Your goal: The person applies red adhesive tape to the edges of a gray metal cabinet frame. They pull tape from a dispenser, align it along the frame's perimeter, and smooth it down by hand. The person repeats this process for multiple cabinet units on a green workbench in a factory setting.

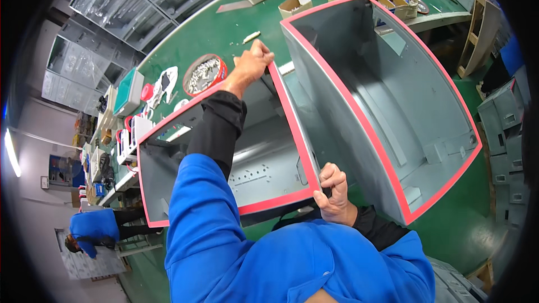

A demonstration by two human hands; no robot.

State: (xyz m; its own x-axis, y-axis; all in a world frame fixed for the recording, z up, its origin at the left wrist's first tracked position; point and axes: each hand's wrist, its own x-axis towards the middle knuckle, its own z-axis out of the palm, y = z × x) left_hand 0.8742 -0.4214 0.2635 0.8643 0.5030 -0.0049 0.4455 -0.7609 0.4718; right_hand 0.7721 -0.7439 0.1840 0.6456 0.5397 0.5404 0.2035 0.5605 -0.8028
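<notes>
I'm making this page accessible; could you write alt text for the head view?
A person's left hand and right hand grip the far and near right corners of an open red-rimmed grey box; another such box stands to its right.

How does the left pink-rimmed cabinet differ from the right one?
Your left hand and right hand grip the left cabinet; neither touches the right cabinet. Your left arm crosses the left cabinet's opening; the right cabinet's is uncovered. The left cabinet shows a row of holes inside; the right cabinet shows no such row. Both are gray with pink rims.
</notes>
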